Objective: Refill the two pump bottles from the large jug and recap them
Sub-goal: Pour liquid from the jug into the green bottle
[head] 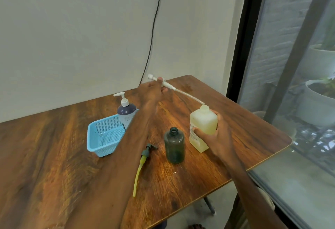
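Note:
My right hand (pixel 213 139) grips the pale yellow jug (pixel 203 123), which stands uncapped on the table. My left hand (pixel 154 87) holds the jug's white pump (pixel 164 83) in the air beyond it; the pump's long tube (pixel 188 95) slants down to the jug's mouth. A dark green bottle (pixel 174 146) stands open in front, left of the jug. Its dark pump with a yellow tube (pixel 143 163) lies flat on the table beside it. A purple pump bottle (pixel 126 112) with a white pump on stands in a blue basket (pixel 103 138).
The wooden table (pixel 63 156) ends close to the right of the jug, next to a glass door (pixel 290 84) with plant pots behind it. A black cable (pixel 154 29) hangs down the wall behind the table.

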